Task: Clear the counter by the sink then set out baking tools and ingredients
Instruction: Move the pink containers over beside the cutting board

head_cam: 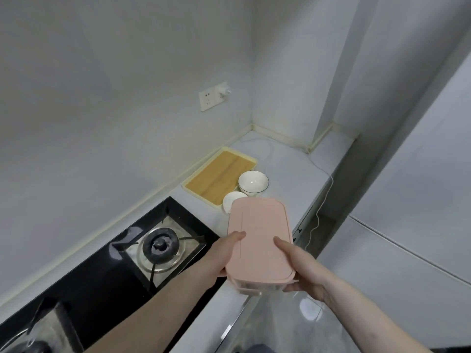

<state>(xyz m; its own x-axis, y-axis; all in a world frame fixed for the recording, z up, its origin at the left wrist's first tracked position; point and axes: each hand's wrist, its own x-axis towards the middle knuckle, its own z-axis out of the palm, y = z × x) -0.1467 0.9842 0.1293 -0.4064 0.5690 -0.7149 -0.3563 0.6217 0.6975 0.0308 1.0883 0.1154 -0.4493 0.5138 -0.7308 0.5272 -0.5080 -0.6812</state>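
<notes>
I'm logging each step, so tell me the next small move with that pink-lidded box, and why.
Probably carry it forward and right, then set it on the bare counter beyond the bowls. Both the left hand and the right hand grip the pink-lidded container in the air, above the counter edge. The large bowl and small bowl sit directly ahead beside the tray, so it should clear them.

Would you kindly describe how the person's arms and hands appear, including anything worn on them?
Both forearms are bare, with no sleeves in view. The left hand and right hand wear no gloves, and no rings, watch or bracelet show.
</notes>
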